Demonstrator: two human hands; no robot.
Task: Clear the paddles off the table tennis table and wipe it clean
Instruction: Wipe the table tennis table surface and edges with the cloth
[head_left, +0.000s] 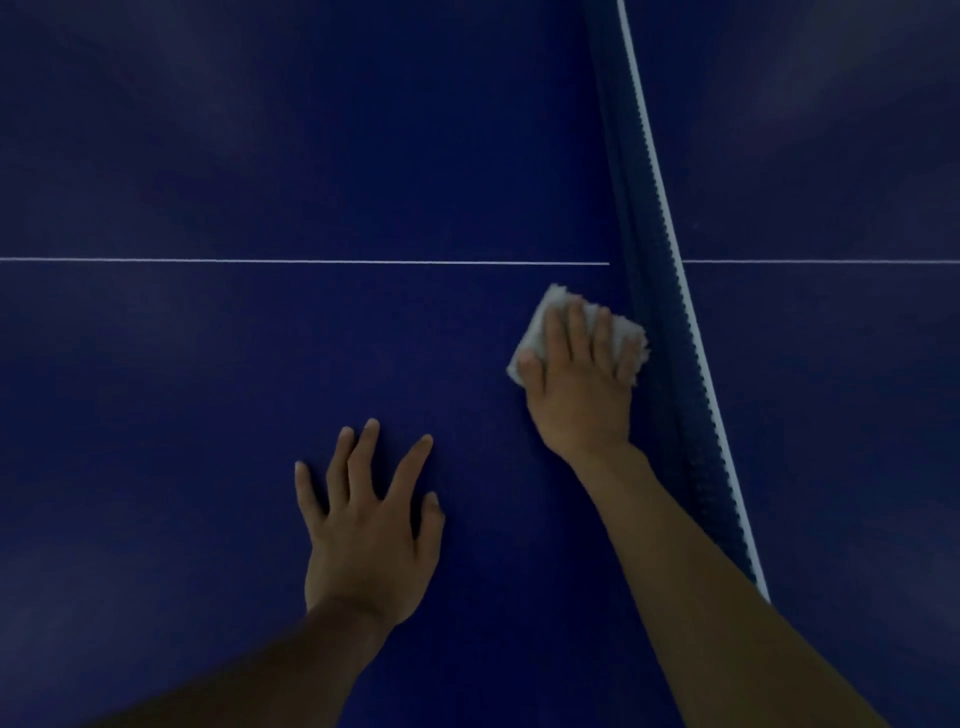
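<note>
Two grips are in view: one left grip (363, 530) and one right grip (582, 384), with two bare forearms behind them. There is one white cloth (550, 306). One blue surface (260, 156) fills the picture. One net (649, 260) with one white top band crosses it. One thin white line (311, 261) is painted on it, seen in two stretches, one on each side of the net.

Dark blue table tennis counter (260, 156): smooth hard top, semi-matt w/ faint sheen patches. Thin white line (311, 261) looks painted, flat. Small white cloth (550, 306): fluffy terry-like pile, fuzzy edges. Dark blue net (641, 234): matt mesh fabric, w/ white tape band (704, 364) along top.
</note>
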